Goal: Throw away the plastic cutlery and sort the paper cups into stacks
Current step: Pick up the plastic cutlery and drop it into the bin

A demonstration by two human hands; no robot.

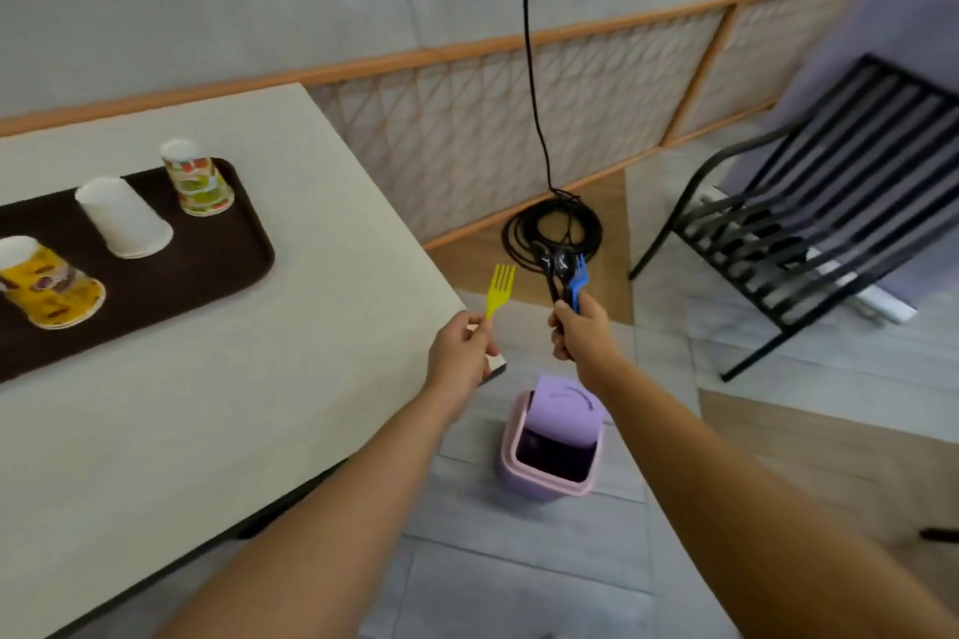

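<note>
Forearms: both reach forward from the bottom edge, the left over the table (207,431), the right over the floor.
Left hand (462,353): thumb and fingers pinch the handle of one yellow fork (499,288), tines up, above the table's corner.
Right hand (578,332): fingers curled tight round a bundle (563,275) held heads up: one blue fork (577,278) and black pieces, seemingly two, the count unsure.
Bin (506,462): one, lilac, on the floor just beside the table's corner, below both hands; its lid is tilted and the opening shows dark. The right forearm crosses the lid's upper corner.
Tray (207,285): one, dark brown, on the table well left of the hands.
Cups: three upturned stacks on the tray, apart from one another: yellow stack (52,291), white stack (124,218), green stack (200,182).
Cable (552,231): black, hangs from above into a coil on the floor, partly behind the bundle.
Chair (809,223): one, black, slatted, to the right, well apart from the bin.
</note>
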